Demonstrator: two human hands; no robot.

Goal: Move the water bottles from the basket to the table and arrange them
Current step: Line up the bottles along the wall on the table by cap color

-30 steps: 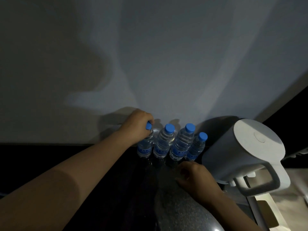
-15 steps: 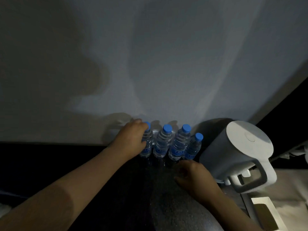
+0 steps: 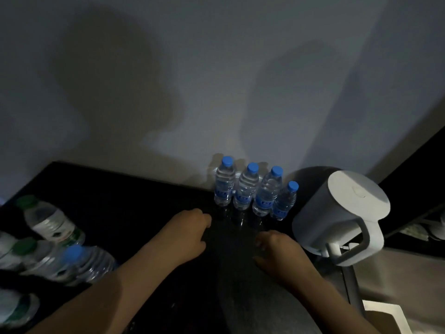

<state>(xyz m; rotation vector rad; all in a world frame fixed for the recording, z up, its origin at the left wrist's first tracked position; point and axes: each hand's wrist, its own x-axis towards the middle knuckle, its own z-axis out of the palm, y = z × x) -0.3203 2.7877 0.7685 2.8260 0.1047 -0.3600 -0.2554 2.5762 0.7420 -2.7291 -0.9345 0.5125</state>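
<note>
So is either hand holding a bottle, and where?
No. The left hand and right hand hold nothing; both are apart from the four upright bottles on the table.

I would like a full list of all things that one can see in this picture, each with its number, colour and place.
standing bottles: four, clear with blue caps, upright in a row on the table by the wall
green-capped bottles: at least two, clear, heaped at the left edge; too dark to tell what holds them
tilted blue-capped bottle: one, clear, in the same heap
table: one, black, under the row
kettle: one, white, right of the row
wall: one, pale grey, behind the table
left hand: holds nothing, before the row's left end
right hand: holds nothing, before the row's right end, beside the kettle
</note>
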